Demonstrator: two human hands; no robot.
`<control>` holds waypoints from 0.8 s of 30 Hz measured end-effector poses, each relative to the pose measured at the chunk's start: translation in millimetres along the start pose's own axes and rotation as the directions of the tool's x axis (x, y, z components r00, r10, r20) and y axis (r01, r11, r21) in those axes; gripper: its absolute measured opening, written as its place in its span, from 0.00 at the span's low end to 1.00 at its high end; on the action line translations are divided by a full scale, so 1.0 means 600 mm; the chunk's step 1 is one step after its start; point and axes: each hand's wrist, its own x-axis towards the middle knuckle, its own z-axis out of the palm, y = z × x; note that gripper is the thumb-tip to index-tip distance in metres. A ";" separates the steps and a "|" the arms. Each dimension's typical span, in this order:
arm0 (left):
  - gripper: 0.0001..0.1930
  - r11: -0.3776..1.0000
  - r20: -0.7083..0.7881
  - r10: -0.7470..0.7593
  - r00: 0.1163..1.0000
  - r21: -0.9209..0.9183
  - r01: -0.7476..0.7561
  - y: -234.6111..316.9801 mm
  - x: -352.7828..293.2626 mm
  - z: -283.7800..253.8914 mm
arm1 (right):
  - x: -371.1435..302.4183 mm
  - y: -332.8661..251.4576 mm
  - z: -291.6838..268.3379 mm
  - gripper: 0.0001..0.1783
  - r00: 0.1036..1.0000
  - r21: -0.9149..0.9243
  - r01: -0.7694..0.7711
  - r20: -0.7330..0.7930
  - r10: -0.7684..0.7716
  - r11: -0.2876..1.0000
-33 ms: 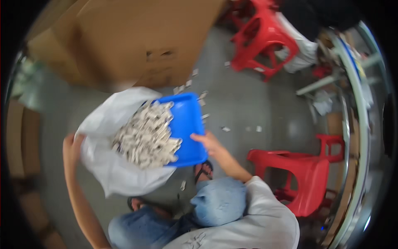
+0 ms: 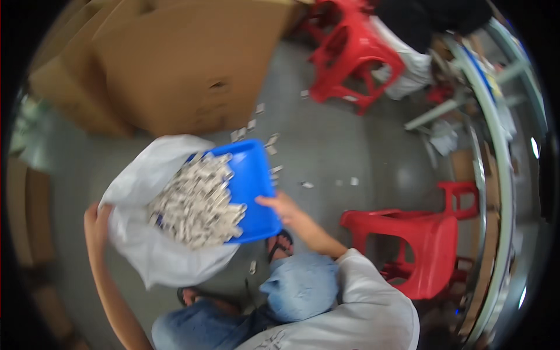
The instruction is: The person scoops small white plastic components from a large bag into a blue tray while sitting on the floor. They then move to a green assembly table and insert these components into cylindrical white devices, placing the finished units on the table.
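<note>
My left hand (image 2: 97,223) is closed on the rim of a white plastic sack (image 2: 135,239), holding its mouth wide. In my right hand (image 2: 282,209) is the right-hand edge of a shallow blue tray (image 2: 251,169), thumb over the rim. The tray's far left part reaches into the sack's mouth. A heap of small whitish parts (image 2: 198,204) covers the left side of the tray and the sack opening. Bare blue plastic shows near my right hand. The parts are too small to name, and the sack's inside below the heap is hidden.
Large brown cartons (image 2: 186,64) stand ahead. Loose whitish pieces lie on the grey floor (image 2: 326,151) beyond the tray. Red plastic stools (image 2: 408,233) stand at right and far right, beside a metal-framed table (image 2: 496,116). More cardboard (image 2: 38,204) is at left.
The whole view has shifted slightly, the tray and sack appearing a little lower and further left along with the floor. Both hands keep their holds.
</note>
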 end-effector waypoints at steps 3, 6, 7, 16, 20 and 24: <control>0.18 1.000 -0.110 -0.029 0.994 -0.013 0.028 0.045 0.000 0.032 | 0.019 0.016 0.023 0.28 1.000 -0.071 -0.013 -0.009 0.012 0.997; 0.18 0.998 -0.130 -0.044 0.991 0.033 0.049 0.042 0.008 0.035 | 0.023 0.032 0.012 0.30 0.997 0.036 0.009 0.072 -0.012 0.999; 0.18 0.999 -0.108 -0.029 0.994 0.024 0.032 0.042 0.011 0.034 | 0.019 0.030 -0.006 0.30 0.998 0.046 0.002 0.067 -0.005 0.999; 0.22 0.978 -0.143 -0.134 0.981 0.141 0.154 0.038 0.005 -0.020 | -0.048 -0.010 -0.057 0.27 0.992 -0.028 0.093 -0.080 -0.095 0.995; 0.23 0.971 -0.149 -0.206 0.967 0.090 0.221 0.056 0.010 -0.035 | -0.052 0.001 -0.062 0.26 0.993 0.048 0.070 -0.096 -0.065 0.996; 0.22 0.964 -0.205 -0.188 0.961 0.150 0.220 0.060 0.011 -0.034 | -0.031 0.033 -0.046 0.24 0.993 0.094 0.065 -0.102 -0.055 0.993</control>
